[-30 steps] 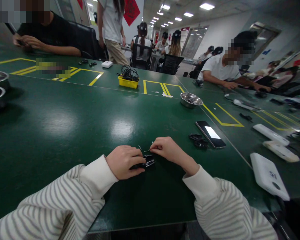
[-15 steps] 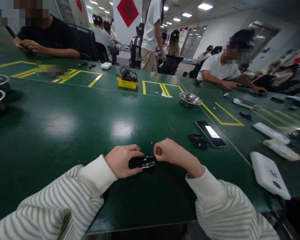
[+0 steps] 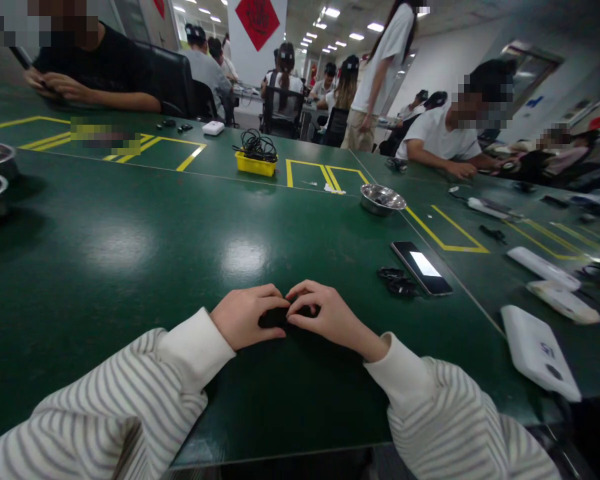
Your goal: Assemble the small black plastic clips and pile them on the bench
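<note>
A small black rectangular object [image 3: 271, 317] is held low over the green table [image 3: 180, 227], at the middle front. My left hand [image 3: 245, 317] wraps round its left end, thumb below and fingers above. Over its right end, my right hand [image 3: 325, 310] is curled with thumb and fingertips closed on it, close to the left fingertips. The two hands cover most of the object, so its exact kind cannot be made out.
To the right lie black clip-like pieces [image 3: 397, 281], a phone [image 3: 423, 268] with a lit screen and a white device [image 3: 537, 350]. Farther back stand a metal bowl [image 3: 383, 200] and a yellow box [image 3: 256, 164] of black cables. Other people sit around the table.
My right hand has come left from beside the object's right end and now grips it, covering the white-marked face. A person in the background has walked to the right.
</note>
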Demonstrator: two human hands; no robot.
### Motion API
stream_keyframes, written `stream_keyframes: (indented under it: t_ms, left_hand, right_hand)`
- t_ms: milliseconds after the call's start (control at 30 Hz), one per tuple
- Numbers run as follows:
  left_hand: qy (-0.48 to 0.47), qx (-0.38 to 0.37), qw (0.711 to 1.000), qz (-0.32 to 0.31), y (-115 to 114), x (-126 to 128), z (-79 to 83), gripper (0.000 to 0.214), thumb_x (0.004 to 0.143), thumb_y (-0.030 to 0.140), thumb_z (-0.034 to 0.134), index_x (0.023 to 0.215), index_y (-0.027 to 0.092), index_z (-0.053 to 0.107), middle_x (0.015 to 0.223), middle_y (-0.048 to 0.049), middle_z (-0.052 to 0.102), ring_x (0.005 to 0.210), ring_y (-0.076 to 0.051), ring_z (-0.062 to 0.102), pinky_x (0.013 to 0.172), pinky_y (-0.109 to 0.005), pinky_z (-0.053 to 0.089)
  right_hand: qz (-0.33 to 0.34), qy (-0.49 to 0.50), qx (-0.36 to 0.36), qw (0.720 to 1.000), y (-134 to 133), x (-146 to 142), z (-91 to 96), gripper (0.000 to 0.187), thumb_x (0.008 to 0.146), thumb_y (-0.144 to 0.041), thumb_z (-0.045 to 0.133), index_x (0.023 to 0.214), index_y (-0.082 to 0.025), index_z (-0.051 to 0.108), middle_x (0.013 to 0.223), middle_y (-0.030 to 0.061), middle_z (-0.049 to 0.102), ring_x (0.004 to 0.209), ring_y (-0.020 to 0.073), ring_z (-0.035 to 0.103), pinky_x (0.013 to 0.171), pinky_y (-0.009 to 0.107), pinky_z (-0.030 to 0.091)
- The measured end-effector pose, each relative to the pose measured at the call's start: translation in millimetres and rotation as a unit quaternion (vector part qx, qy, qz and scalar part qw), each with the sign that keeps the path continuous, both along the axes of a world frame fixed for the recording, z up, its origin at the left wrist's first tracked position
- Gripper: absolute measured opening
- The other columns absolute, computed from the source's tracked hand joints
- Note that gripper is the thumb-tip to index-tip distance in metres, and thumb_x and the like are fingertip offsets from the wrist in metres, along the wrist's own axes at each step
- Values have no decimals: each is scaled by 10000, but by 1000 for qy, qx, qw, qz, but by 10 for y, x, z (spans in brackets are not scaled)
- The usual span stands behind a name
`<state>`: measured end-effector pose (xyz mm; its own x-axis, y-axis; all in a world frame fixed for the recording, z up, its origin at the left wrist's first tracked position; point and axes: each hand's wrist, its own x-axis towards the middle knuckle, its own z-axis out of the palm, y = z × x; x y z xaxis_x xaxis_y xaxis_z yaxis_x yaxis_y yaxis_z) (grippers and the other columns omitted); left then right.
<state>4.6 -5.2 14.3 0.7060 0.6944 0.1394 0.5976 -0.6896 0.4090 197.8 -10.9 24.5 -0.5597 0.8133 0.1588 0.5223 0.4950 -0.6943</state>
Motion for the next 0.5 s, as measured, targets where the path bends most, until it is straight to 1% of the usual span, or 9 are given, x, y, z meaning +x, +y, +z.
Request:
stream_keyframes:
  t_ms: [133,300,433,500]
  left_hand:
    - [5,-1,1000,2,3,13,-1,338,694,344,602,1007,223,558,974,-16,555,824,-162,567,687,-260,467]
    - [-1,1,1000,-1,1,3,-10,342,695,337,596,1013,220,551,982,-24,554,852,-175,561,695,-280,472]
    - [-46,-6,998,-34,6,-26,-48,452,658,272,627,1086,192,503,1044,-55,543,912,-185,543,749,-306,471]
    - [-77,-6,996,-53,14,-34,-80,438,675,230,607,1097,182,498,1047,-65,551,924,-174,540,773,-301,467]
  right_hand:
    - [-7,1,8,1000,-4,-18,-46,64,715,-210,581,716,-189,641,904,16,586,806,117,537,634,224,411]
    - [-18,-8,20,1000,-44,-55,-28,65,710,-182,572,699,-187,636,900,24,586,840,135,534,694,254,414]
    - [-31,-9,27,999,-61,-65,-38,43,694,-177,585,682,-181,627,927,26,583,850,139,530,725,272,411]
    - [-35,-9,29,999,-63,-66,-48,38,690,-179,589,675,-180,623,926,23,589,856,140,529,745,281,405]
